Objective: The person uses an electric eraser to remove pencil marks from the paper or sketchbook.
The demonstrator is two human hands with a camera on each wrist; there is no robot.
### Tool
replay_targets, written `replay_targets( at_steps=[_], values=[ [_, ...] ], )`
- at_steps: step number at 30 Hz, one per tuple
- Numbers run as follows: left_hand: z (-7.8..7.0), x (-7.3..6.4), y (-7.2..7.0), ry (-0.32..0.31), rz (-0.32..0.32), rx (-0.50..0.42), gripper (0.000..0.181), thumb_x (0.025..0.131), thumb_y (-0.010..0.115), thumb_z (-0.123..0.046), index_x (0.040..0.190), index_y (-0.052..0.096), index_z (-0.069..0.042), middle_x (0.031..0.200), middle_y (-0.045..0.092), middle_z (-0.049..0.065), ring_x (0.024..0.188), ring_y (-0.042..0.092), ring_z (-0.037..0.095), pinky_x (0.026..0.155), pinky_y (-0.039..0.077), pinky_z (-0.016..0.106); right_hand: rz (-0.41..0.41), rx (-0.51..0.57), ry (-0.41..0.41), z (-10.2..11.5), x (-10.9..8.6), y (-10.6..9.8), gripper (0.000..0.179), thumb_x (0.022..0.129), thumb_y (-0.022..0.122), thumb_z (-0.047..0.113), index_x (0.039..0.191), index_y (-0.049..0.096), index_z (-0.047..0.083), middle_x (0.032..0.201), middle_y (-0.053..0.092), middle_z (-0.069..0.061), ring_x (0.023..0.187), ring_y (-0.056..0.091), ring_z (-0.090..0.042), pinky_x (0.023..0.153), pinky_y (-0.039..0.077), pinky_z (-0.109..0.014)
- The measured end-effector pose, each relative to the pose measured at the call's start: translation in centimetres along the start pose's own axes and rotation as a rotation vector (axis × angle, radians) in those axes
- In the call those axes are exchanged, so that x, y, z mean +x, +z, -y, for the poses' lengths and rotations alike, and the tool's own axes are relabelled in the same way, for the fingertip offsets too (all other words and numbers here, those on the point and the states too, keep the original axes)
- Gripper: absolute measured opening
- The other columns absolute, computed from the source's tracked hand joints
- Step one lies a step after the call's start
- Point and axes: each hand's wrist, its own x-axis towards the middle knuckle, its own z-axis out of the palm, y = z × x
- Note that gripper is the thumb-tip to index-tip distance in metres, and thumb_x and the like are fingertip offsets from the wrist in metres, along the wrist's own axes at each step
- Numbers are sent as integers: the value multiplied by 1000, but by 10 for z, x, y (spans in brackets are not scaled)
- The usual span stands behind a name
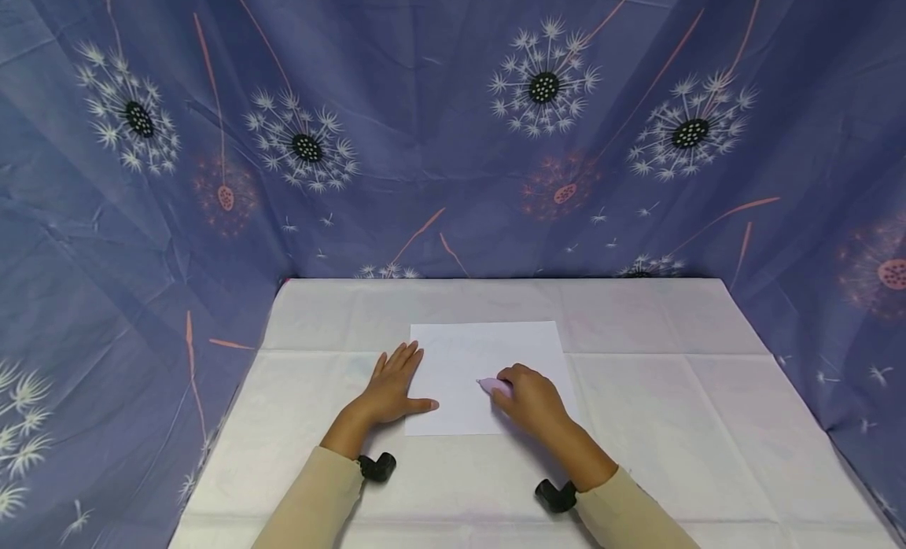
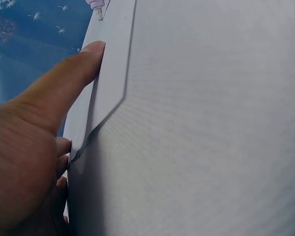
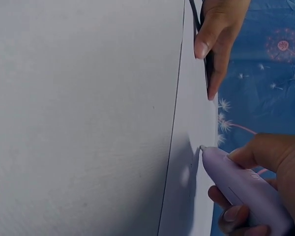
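Observation:
A white sheet of paper (image 1: 460, 352) lies on the cloth-covered table. My left hand (image 1: 392, 396) rests flat at its left edge, fingers straight and thumb (image 2: 91, 54) spread onto the sheet. In my right hand (image 1: 534, 399) I grip a thick lilac pen-shaped tool (image 3: 246, 187) with a narrow pale tip. The thumb (image 3: 255, 152) lies along its top, and the fingers curl beneath. Its tip points left, at the middle of the paper; whether it touches is hard to tell. In the left wrist view, only the front end of the tool (image 2: 96, 5) shows.
White cloth with fold lines covers the table (image 1: 658, 423). Behind it and at both sides hangs a blue curtain (image 1: 425, 140) with dandelion prints. A black wrist camera (image 1: 378, 466) sits by my left sleeve, another black one (image 1: 555, 495) by the right.

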Motion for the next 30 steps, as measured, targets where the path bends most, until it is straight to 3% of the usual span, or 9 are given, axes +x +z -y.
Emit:
replay_targets(
  at_steps=[5, 30],
  values=[
    [-1, 0, -1, 2, 0, -6, 106, 84, 75, -58, 161, 25, -7, 171, 16, 9, 160, 8, 31, 128, 1, 58, -12, 7, 30, -2, 1, -2, 17, 86, 76, 20, 98, 76, 8, 93, 72, -6, 74, 61, -18, 69, 52, -36],
    [0, -1, 0, -1, 4, -9, 106, 84, 75, -58, 161, 23, -7, 171, 14, 9, 160, 7, 30, 128, 0, 57, 3, 16, 5, 0, 1, 1, 16, 87, 78, 21, 96, 76, 8, 89, 71, -4, 72, 60, -15, 68, 52, -35]
  ],
)
